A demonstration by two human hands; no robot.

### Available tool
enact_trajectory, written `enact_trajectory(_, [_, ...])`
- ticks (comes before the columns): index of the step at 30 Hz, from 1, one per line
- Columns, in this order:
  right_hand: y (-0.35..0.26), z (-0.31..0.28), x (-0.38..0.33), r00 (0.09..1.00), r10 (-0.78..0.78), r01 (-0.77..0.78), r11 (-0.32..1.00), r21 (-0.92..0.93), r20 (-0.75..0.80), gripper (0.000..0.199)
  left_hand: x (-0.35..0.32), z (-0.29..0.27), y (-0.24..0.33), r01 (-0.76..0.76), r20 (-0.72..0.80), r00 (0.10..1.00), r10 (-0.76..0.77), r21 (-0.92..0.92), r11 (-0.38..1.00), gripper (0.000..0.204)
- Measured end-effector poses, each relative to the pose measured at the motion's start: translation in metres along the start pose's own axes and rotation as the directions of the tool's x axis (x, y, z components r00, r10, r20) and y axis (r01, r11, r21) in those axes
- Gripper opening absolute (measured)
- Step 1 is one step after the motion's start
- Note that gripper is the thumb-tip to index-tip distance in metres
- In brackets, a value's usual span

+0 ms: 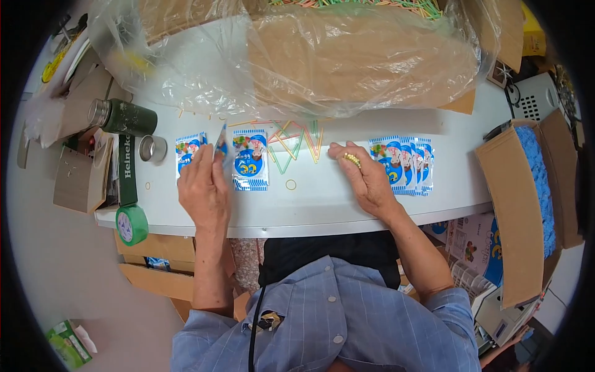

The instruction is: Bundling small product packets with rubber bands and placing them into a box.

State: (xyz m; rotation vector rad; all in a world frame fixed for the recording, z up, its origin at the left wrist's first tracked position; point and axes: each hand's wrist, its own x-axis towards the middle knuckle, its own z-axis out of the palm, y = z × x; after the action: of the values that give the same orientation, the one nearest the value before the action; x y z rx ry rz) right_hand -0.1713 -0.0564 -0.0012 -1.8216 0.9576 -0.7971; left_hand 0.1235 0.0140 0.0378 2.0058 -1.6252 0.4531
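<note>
My left hand pinches a small blue-and-white packet that stands nearly edge-on. Beneath its fingers another flat packet lies on the table, partly covered. Just to the right lies a single packet with a cartoon print. In my closed right hand is a bundle of thin yellow sticks, their ends showing beside the thumb. Several overlapping packets lie to that hand's right. Loose pink, green and yellow sticks are scattered between the hands.
A large carton lined with clear plastic spans the table's far side, with many coloured sticks inside. At left are a dark green flask, a metal cup and green tape. A carton stands at right.
</note>
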Motion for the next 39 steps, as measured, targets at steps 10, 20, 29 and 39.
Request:
enact_trajectory(10, [-0.011,-0.011,0.0,0.969,0.239,-0.154,0.79,0.593,-0.067,0.019,0.001,-0.017,0.042,0.619,0.571,0.761,-0.308,-0.781,0.08,0.01])
enact_trajectory(20, [-0.056,-0.029,0.005,0.974,0.056,0.166,0.491,0.855,-0.222,0.018,-0.019,0.0,0.093,0.605,0.659,0.738,0.141,-0.74,0.294,0.012])
enact_trajectory(29, [-0.065,-0.016,0.006,0.981,-0.019,0.176,0.483,0.858,-0.191,0.017,-0.029,0.0,0.105,0.639,0.708,0.633,0.314,-0.706,0.305,0.015])
enact_trajectory(39, [-0.056,-0.018,-0.005,1.0,0.008,-0.025,0.71,0.704,0.028,0.023,-0.029,-0.002,0.108,0.723,0.75,0.602,0.275,-0.658,0.21,0.016])
